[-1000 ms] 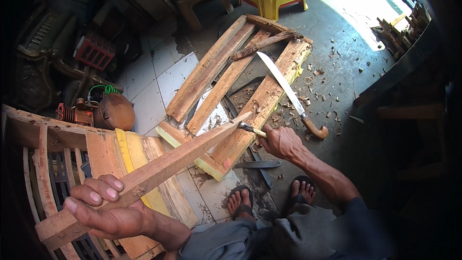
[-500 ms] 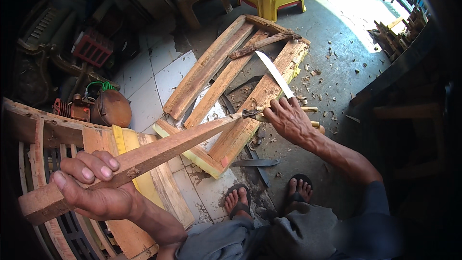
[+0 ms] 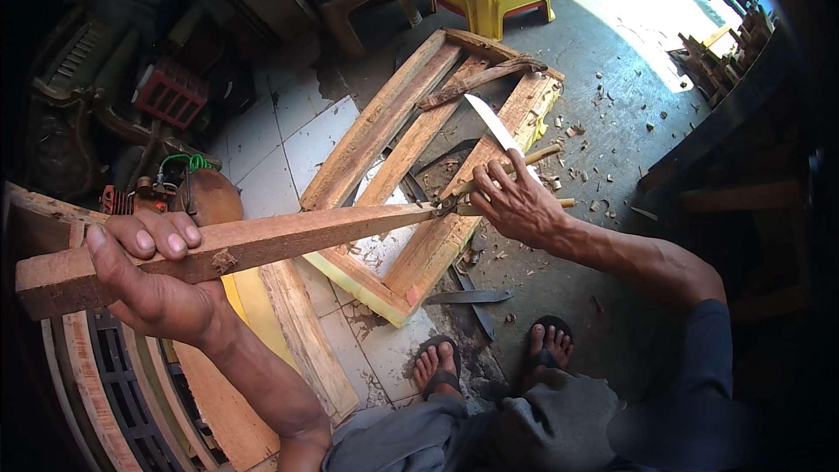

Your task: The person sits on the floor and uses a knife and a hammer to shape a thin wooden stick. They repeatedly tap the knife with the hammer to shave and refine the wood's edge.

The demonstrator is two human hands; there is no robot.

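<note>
My left hand (image 3: 166, 293) is closed round the thick end of a long rough timber bar (image 3: 332, 232), which slants across the middle. My right hand (image 3: 516, 205) grips the pale handles of a pincer-like tool (image 3: 444, 207), whose jaws sit at the bar's tapered far end; the handles are spread apart. Behind that hand a long white blade (image 3: 486, 114) lies over a wooden frame (image 3: 376, 114) on the floor, its handle hidden by my hand. A dark short piece of wood (image 3: 463, 87) rests across the frame.
A slatted wooden piece (image 3: 87, 367) and yellow padding (image 3: 275, 306) are below my left arm. A compressor (image 3: 210, 197) stands at left, yellow stools (image 3: 485, 9) and a brown stool (image 3: 354, 9) at the back, stacked offcuts (image 3: 725, 61) at right. Shavings litter the floor.
My left hand and the bar's near end have risen leftward in view. My right hand has moved up, and the tool's two handles now stand wider apart.
</note>
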